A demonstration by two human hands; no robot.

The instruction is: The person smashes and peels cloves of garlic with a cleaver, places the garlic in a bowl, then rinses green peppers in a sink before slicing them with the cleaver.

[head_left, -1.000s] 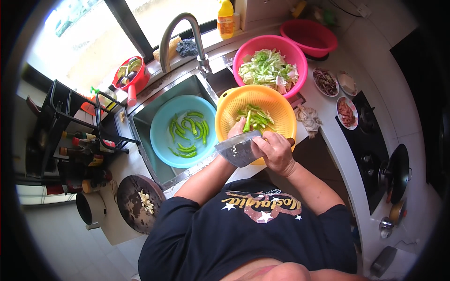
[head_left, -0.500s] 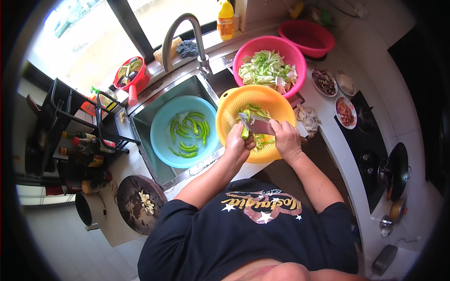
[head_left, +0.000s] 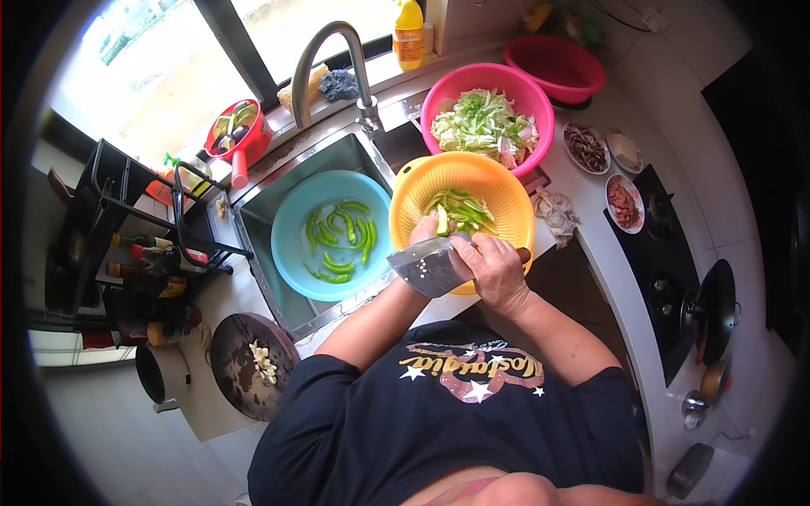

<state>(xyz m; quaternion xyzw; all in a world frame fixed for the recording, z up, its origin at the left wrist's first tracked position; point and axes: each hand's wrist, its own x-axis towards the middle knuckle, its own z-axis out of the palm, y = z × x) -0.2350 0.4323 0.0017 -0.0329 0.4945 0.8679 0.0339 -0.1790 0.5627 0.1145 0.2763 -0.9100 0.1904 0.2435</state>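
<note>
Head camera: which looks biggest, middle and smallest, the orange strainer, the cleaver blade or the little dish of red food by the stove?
1. Orange strainer
2. Cleaver blade, though it is held up nearer the camera, which may flatter it
3. Dish of red food

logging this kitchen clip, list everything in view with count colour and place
cleaver: 1, grey, over orange basket's near rim
orange basket: 1, counter, holds cut green pepper
pepper piece: 1, green, at left hand
blue basin: 1, in sink, green peppers inside
pink basket: 1, behind orange one, chopped cabbage
red basin: 1, far counter
tap: 1, steel, above sink
round board: 1, dark, lower left
small dishes: 3, by stove
left hand: holds pepper piece
right hand: grips cleaver
</note>
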